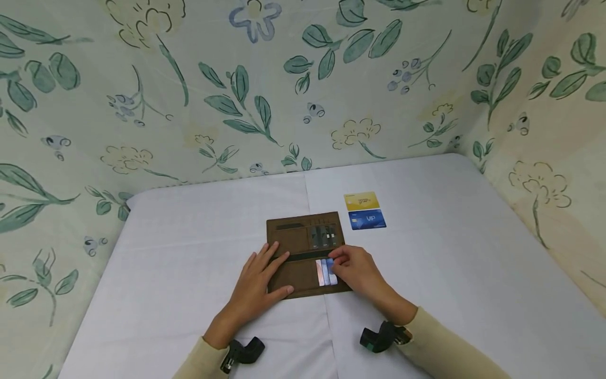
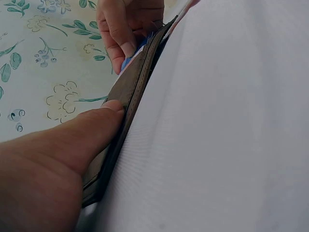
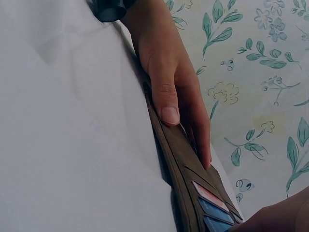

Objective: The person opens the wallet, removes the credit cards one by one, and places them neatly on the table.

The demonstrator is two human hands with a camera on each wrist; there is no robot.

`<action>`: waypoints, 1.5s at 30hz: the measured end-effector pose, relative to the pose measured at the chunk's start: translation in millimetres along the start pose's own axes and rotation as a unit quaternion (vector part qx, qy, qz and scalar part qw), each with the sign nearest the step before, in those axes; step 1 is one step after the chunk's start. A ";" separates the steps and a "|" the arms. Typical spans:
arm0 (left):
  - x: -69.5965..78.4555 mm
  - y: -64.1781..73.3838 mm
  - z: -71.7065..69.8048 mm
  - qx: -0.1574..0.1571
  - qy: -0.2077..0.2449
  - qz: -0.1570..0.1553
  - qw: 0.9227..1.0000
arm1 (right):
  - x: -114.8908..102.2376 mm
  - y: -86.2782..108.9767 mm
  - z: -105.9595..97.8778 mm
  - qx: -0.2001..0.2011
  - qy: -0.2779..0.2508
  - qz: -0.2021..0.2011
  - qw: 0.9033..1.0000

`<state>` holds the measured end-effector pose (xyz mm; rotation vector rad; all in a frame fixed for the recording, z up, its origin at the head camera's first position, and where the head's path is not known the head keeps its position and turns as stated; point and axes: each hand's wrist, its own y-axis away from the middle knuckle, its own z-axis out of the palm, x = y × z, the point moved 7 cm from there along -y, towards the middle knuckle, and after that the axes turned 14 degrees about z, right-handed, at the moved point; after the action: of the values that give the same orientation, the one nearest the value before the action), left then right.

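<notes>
Nearest, across the left part of an open brown wallet (image 1: 299, 278) on the cloth-covered desk (image 1: 189, 252), left hand (image 1: 253, 283) with fingers spread. With too weak pressure there, possible sliding or turning of the wallet. At the right end of the lower panel, right hand (image 1: 361, 271) with thumb and fingertips apparently pinching the rightmost blue card (image 1: 332, 273); exact hold partly hidden. From a crooked push or pull, risk of bending the card, catching its corner on the slot edge, or shifting the neighbouring middle card (image 1: 325, 272) and pink-white card (image 1: 319, 273). Farthest, yellow card (image 1: 362, 200) and blue VIP card (image 1: 367, 219), loose beside the wallet's upper right corner, hence easily knocked by a careless sweep.
</notes>
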<state>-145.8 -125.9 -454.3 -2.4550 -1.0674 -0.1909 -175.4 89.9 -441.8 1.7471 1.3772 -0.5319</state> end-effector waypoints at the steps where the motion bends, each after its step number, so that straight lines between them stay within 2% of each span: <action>1: 0.3 -0.1 -0.2 -0.001 0.000 0.000 1.000 | 0.3 -0.5 -0.1 -0.003 -0.001 0.002 1.000; 8: 1.1 -0.9 -0.4 -0.006 0.001 0.000 1.000 | 0.8 0.6 1.1 -0.024 0.002 0.015 1.000; 13: 0.8 -0.8 -1.5 -0.001 -0.002 0.003 1.000 | -3.8 2.3 -0.2 -0.014 0.045 -0.007 0.999; 17: 0.7 -0.6 -1.5 -0.001 -0.001 0.001 1.000 | -5.3 2.1 -1.1 -0.012 0.056 -0.020 0.998; 30: 3.0 -1.9 0.1 -0.008 0.013 -0.002 1.000 | 3.2 -5.3 -3.7 -0.053 0.016 -0.006 0.998; 39: 3.2 -1.7 -0.5 -0.004 0.014 -0.006 1.000 | 5.7 -6.7 -10.1 -0.035 0.023 0.012 0.999; 45: 1.5 -0.9 -0.8 -0.005 0.008 -0.009 1.000 | 9.2 -11.4 -16.3 -0.042 0.019 0.024 0.999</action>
<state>-145.3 -124.7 -452.8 -2.4495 -1.0842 -0.2221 -185.9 109.1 -443.3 1.7259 1.3602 -0.4106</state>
